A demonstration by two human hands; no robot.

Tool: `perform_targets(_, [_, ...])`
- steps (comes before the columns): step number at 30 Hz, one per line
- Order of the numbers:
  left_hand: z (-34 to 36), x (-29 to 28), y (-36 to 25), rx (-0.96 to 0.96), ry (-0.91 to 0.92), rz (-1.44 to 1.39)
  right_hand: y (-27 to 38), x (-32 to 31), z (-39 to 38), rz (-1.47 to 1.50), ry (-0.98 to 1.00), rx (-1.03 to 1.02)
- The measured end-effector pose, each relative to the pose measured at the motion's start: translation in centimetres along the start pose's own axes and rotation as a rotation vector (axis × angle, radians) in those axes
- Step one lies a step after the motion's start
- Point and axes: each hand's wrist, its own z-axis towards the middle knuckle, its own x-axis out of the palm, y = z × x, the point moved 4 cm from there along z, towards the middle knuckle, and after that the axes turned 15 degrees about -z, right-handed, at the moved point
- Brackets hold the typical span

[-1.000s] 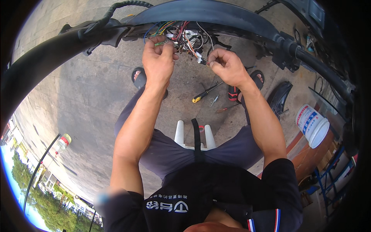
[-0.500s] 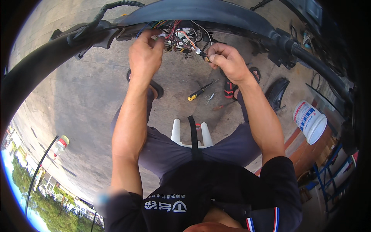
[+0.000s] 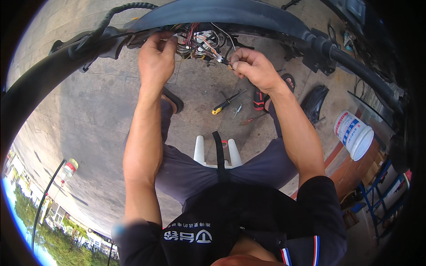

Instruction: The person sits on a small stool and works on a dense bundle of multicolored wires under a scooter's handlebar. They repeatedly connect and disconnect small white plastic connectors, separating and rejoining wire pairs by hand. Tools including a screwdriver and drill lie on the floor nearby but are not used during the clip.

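Note:
A bundle of coloured wires and connectors (image 3: pixel 199 44) hangs under the curved dark panel (image 3: pixel 222 12) of a vehicle. My left hand (image 3: pixel 155 58) is at the bundle's left end, fingers closed on a small white piece among the wires; its exact shape is partly hidden. My right hand (image 3: pixel 255 71) pinches a small dark connector with thin wires at the bundle's lower right, just beside a white connector (image 3: pixel 219 58).
A dark tube (image 3: pixel 57 62) curves past the left. On the ground lie a yellow-handled screwdriver (image 3: pixel 217 109), a red-and-black tool (image 3: pixel 258 99) and a dark curved part (image 3: pixel 314 104). A white bucket (image 3: pixel 353 135) stands right; a white stool (image 3: pixel 235 154) is between my legs.
Both hands have moved up and left, the left one further, from green wires to a white piece at the bundle's left end. The right hand still pinches the connector.

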Motion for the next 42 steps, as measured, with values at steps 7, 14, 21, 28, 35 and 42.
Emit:
perform_targets(7, [-0.3, 0.1, -0.4, 0.017, -0.016, 0.056, 0.1, 0.1, -0.3, 0.045, 0.038, 0.019])
perform_targets(14, [-0.4, 0.2, -0.3, 0.006, -0.014, 0.043, -0.1, -0.1, -0.3, 0.416, 0.113, 0.072])
perform_targets(21, [-0.6, 0.2, -0.2, 0.068, 0.006, 0.05, -0.2, 0.0, -0.3, 0.465, 0.133, 0.062])
perform_targets(28, [-2.8, 1.9, -0.2, -0.055, 0.02, -0.158, -0.1, 0.0, -0.3, 0.467, 0.145, 0.056])
perform_targets(35, [-5.7, 4.6, 1.3, -0.397, -0.036, -0.457, 0.0, -0.1, -0.4, 0.361, 0.094, 0.067])
perform_targets(42, [-5.0, 3.3, 2.0, -0.416, -0.199, -0.559, 0.2, -0.3, -0.3, 0.365, 0.07, 0.065])
